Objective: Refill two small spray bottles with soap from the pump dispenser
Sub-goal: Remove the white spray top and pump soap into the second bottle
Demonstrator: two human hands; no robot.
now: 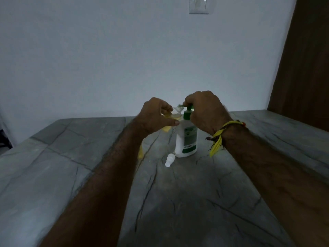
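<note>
A white pump dispenser (186,139) with a green label and green pump head stands upright on the grey stone table (204,193). My right hand (204,111) rests on top of the pump head, fingers curled over it. My left hand (156,115) grips a small clear spray bottle (175,114) holding yellow liquid, tilted with its open neck at the pump's spout. A white spray cap (169,160) lies on the table in front of the dispenser. A second yellow bottle (141,152) shows partly behind my left forearm.
The table runs back to a plain pale wall (124,59). A brown wooden panel (306,68) stands at the right. A light switch plate (199,5) sits high on the wall. A yellow thread band is tied round my right wrist.
</note>
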